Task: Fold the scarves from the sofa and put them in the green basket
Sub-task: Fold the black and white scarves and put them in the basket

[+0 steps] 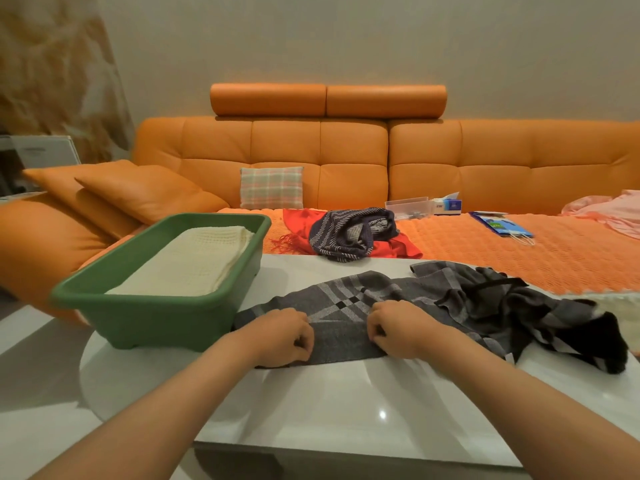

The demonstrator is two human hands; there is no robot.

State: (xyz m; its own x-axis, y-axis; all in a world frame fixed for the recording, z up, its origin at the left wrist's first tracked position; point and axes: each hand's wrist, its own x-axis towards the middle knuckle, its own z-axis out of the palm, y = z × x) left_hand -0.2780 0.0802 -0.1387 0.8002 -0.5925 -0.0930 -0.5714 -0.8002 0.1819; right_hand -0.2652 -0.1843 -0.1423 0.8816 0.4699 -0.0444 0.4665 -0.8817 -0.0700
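Though its far end lies bunched and hard to read, the woolly grey checked scarf [346, 301] is pinched by the left hand [281, 336] and right hand [398, 329] (fingers curled tight).

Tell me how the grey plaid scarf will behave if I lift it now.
Probably floppy: the grey plaid scarf lies bunched in soft folds at its right end, so it should sag. Likely to slide easily, since the white table looks glossy.
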